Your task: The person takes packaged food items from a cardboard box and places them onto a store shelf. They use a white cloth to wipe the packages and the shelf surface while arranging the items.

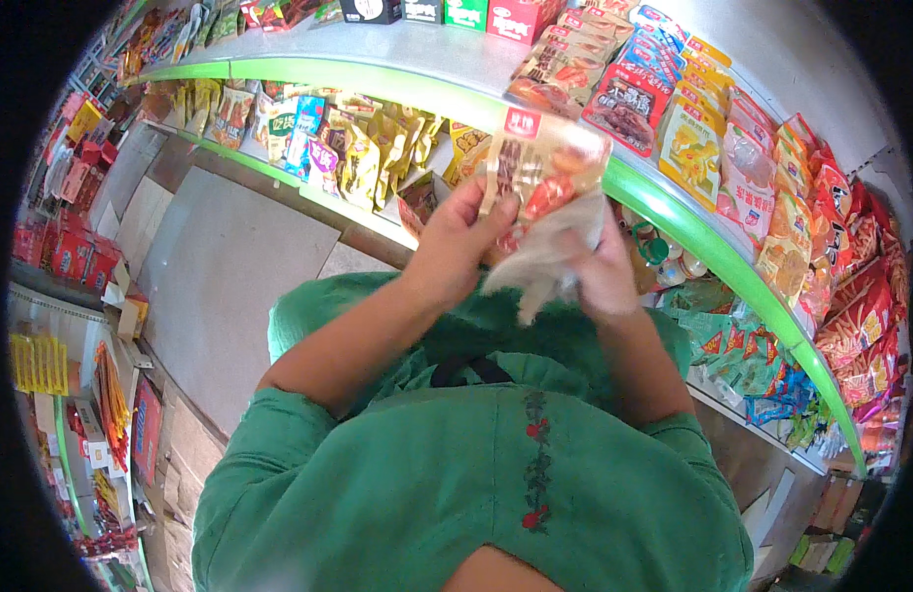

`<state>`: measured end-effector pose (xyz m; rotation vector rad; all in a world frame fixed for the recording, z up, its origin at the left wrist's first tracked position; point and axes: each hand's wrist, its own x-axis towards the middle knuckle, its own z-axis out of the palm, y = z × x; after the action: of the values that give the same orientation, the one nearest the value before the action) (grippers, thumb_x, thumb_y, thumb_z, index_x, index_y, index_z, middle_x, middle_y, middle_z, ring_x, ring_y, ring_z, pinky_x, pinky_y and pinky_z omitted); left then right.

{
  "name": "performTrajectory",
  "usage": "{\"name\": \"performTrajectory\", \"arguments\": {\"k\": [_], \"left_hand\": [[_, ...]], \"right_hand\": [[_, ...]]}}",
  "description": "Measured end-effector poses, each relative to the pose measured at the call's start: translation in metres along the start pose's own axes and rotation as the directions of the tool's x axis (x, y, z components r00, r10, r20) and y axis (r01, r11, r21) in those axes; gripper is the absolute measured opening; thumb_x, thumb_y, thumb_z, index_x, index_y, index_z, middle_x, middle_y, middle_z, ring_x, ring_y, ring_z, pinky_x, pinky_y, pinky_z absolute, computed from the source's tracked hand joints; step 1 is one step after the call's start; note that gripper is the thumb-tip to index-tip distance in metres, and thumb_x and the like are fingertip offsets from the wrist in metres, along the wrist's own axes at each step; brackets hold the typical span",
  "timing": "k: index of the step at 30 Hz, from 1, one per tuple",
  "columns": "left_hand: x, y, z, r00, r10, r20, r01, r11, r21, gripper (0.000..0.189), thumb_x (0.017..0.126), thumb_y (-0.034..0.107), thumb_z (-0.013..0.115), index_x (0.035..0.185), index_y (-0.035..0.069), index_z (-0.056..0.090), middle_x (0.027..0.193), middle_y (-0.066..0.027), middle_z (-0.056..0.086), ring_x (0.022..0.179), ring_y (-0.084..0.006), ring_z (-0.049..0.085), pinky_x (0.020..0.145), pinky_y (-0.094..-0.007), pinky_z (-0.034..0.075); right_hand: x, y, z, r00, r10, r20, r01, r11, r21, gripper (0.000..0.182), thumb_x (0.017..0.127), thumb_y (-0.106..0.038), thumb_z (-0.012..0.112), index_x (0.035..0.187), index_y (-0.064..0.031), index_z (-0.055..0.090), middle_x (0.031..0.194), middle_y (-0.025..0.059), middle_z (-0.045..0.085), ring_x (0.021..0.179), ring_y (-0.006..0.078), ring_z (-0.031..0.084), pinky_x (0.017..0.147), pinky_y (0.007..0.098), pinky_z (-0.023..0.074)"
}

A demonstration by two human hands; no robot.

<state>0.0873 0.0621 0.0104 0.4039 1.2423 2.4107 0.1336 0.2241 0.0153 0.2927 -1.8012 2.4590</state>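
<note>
My left hand (pixel 456 248) grips the lower left side of a tan snack pouch (pixel 549 159) with food pictures and printed writing, thumb across its front. In my right hand (pixel 608 270) is a pale cloth (pixel 534 274), blurred, lying against the pouch's lower right part. The cloth hides that corner. Both hands are above my lap, just before the green shelf edge (pixel 649 192). Similar tan pouches (pixel 564 70) lie in an overlapping row on the shelf beyond, beside red pouches (pixel 630 103) and yellow pouches (pixel 690 144).
Small boxes (pixel 467 15) stand at the shelf's back. Below it, a lower shelf holds gold snack bags (pixel 360 163) and an open carton (pixel 421 203). Green bags (pixel 730 333) and bottles (pixel 671 270) sit low on the right. More shelving (pixel 60 311) lines the left, across the tiled floor (pixel 219 274).
</note>
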Motion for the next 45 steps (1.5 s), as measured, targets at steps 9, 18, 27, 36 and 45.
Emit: {"name": "performTrajectory", "arguments": {"k": [9, 18, 27, 36, 45], "left_hand": [[0.002, -0.014, -0.01, 0.993, 0.118, -0.005, -0.11, 0.938, 0.328, 0.017, 0.091, 0.014, 0.052, 0.105, 0.004, 0.049, 0.093, -0.0028, 0.059, 0.079, -0.0073, 0.055, 0.07, -0.0228, 0.046], [-0.001, -0.004, -0.005, 0.996, 0.087, 0.027, -0.091, 0.938, 0.334, 0.014, 0.09, 0.016, 0.053, 0.096, 0.004, 0.051, 0.082, -0.0019, 0.059, 0.071, -0.0051, 0.054, 0.062, -0.0207, 0.046], [0.0, -0.003, -0.004, 0.997, 0.074, 0.031, -0.08, 0.949, 0.306, 0.014, 0.09, 0.016, 0.055, 0.094, 0.003, 0.052, 0.082, -0.001, 0.059, 0.07, -0.0049, 0.054, 0.06, -0.0203, 0.047], [0.005, -0.007, -0.01, 0.992, 0.123, 0.021, -0.123, 0.936, 0.33, 0.014, 0.089, 0.016, 0.055, 0.094, 0.003, 0.052, 0.082, -0.0008, 0.058, 0.071, -0.0055, 0.053, 0.062, -0.0208, 0.046], [0.007, -0.005, -0.015, 0.987, 0.158, -0.016, -0.138, 0.907, 0.398, 0.012, 0.089, 0.015, 0.057, 0.09, 0.003, 0.054, 0.077, 0.0018, 0.056, 0.068, -0.0029, 0.05, 0.059, -0.0182, 0.041]], "right_hand": [[0.007, 0.001, 0.009, 0.991, -0.114, -0.075, 0.094, 0.966, -0.239, 0.047, 0.079, -0.01, 0.066, 0.118, -0.0012, 0.041, 0.103, 0.0058, 0.058, 0.093, 0.0124, 0.056, 0.082, 0.0281, 0.0449], [0.004, -0.004, 0.004, 0.984, -0.159, -0.074, 0.114, 0.899, -0.422, 0.041, 0.082, -0.019, 0.065, 0.113, 0.0002, 0.046, 0.098, 0.0073, 0.06, 0.089, 0.0124, 0.057, 0.079, 0.0276, 0.0446], [0.004, -0.004, 0.002, 0.985, -0.154, -0.077, 0.117, 0.927, -0.357, 0.041, 0.082, -0.02, 0.065, 0.113, -0.0005, 0.047, 0.102, 0.0069, 0.059, 0.092, 0.0126, 0.056, 0.082, 0.0275, 0.0433], [0.006, -0.001, -0.001, 0.983, -0.175, -0.058, 0.142, 0.917, -0.372, 0.04, 0.081, -0.02, 0.066, 0.111, -0.0004, 0.049, 0.1, 0.0065, 0.06, 0.092, 0.0124, 0.056, 0.082, 0.0272, 0.0433], [0.006, 0.0, -0.005, 0.982, -0.164, -0.094, 0.111, 0.901, -0.42, 0.04, 0.079, -0.02, 0.068, 0.11, -0.0013, 0.05, 0.095, 0.0068, 0.062, 0.084, 0.0126, 0.059, 0.076, 0.0274, 0.046]]}}
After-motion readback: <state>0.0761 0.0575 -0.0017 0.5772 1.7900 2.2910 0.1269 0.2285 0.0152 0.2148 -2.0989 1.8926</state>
